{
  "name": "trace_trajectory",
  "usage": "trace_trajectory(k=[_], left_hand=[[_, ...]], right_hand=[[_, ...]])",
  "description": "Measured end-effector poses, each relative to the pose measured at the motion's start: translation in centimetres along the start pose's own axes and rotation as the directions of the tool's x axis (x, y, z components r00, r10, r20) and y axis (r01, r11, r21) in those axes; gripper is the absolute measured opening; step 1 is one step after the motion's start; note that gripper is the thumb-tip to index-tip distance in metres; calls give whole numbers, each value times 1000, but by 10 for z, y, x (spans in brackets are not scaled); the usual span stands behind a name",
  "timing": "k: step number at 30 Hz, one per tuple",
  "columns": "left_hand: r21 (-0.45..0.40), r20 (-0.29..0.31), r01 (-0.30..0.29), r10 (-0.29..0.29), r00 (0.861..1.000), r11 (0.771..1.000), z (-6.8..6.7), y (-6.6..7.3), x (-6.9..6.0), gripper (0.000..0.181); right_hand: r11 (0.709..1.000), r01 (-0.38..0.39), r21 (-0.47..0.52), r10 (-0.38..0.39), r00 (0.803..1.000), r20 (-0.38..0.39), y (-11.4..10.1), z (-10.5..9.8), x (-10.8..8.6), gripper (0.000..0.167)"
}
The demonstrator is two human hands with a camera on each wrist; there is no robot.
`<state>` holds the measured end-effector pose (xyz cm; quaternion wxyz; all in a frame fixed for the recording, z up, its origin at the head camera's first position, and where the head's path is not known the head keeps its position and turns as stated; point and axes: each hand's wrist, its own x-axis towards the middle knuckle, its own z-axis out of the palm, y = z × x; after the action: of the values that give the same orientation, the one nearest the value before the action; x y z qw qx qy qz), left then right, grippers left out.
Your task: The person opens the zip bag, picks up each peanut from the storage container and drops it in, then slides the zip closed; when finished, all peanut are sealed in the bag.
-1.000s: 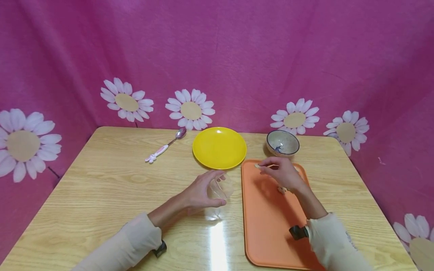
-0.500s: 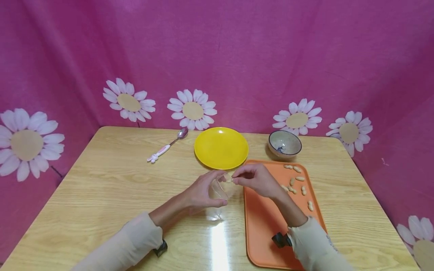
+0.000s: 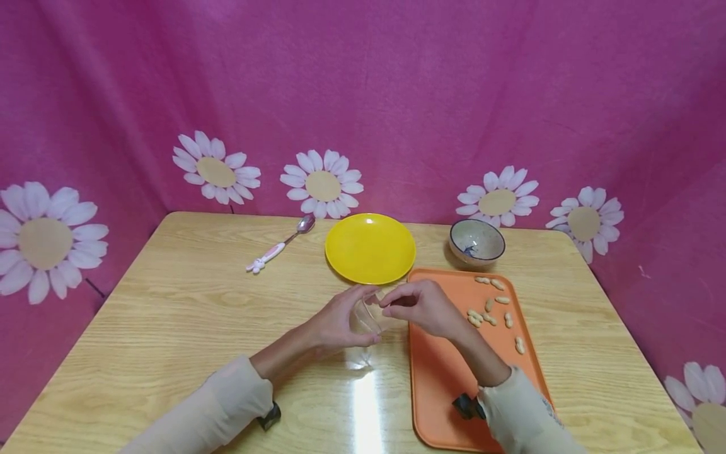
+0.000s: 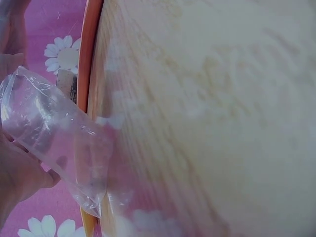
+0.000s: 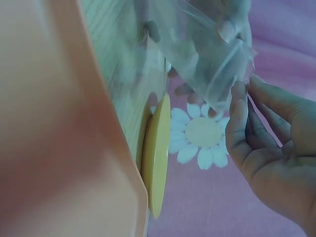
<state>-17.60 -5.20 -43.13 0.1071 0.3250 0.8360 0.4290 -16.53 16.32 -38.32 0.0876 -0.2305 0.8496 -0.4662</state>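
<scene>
A clear plastic bag [image 3: 363, 318] is held above the table by my left hand [image 3: 334, 323], thumb and fingers spread around its mouth. In the left wrist view the bag [image 4: 57, 126] hangs empty-looking beside my left hand [image 4: 19, 173]. My right hand [image 3: 428, 309] is at the bag's right edge; in the right wrist view the thumb and fingertips of my right hand [image 5: 279, 148] pinch the rim of the bag [image 5: 212, 59]. No peanut shows between those fingertips. Several peanuts [image 3: 520, 345] lie on the orange tray [image 3: 439, 403], right of both hands.
A yellow plate [image 3: 370, 248] stands behind the hands, with a spoon [image 3: 274, 252] to its left. Behind the tray is a patterned bowl [image 3: 476, 241]. A pink curtain with flowers [image 3: 363, 113] hangs around the wooden table [image 3: 187, 302].
My right hand has moved left from over the tray, where it pinched a small pale thing, to the bag. That thing is now out of sight. My left hand has barely moved.
</scene>
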Motion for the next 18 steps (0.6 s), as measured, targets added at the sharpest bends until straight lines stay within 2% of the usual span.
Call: trace_trajectory(k=[8,18], left_hand=[[-11,8,-7,7,1000,1000,1,0,1,81],[2,2,-7,7,1000,1000,0,1,0,82]], right_hand=[[996,-67,57,71,995,-65,18,-29,-15,18],[988,-156,-21,151,976,-155,50,-75,-31,27]])
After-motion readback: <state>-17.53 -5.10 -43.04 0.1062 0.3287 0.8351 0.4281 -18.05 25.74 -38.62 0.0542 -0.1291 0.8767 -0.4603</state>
